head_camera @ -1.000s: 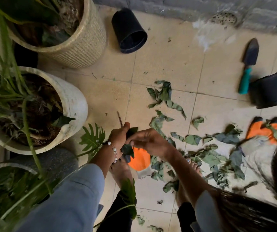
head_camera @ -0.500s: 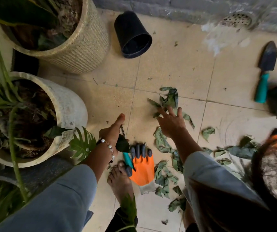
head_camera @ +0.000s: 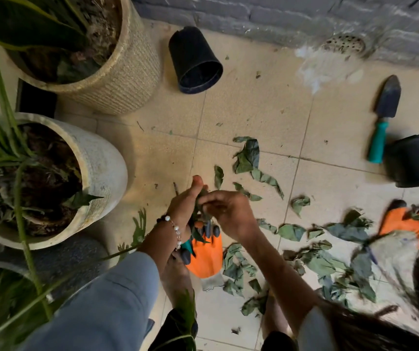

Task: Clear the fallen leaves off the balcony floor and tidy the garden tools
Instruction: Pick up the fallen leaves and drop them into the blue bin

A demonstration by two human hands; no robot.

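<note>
Tiled balcony floor point(head_camera: 254, 110) is what you work over, close under a grey wall. Your left hand point(head_camera: 182, 207) grips a bunch of leaves point(head_camera: 198, 214), thumb up, and your right hand point(head_camera: 226, 211) pinches another leaf into that bunch, just above the orange glove point(head_camera: 206, 257) that lies on the tiles. Take that glove as your landmark.

Judge the leaves light, limp and crumpled: they should crush without harm, but loose ones can slip out of a full fist, so gather them by the middle and close round the whole wad.

More leaves point(head_camera: 249, 158) lie scattered beyond the glove and to its right, and some nearer you, by your feet. Further right lies a second glove point(head_camera: 403, 224), part buried in leaves. Far right and beyond it, a trowel point(head_camera: 383, 117) touches a tipped black pot point(head_camera: 418, 160); lift it by the teal handle. Left of the glove, planters point(head_camera: 102, 168) crowd in; open tiles lie beyond it, toward another tipped pot point(head_camera: 195, 62).
</note>
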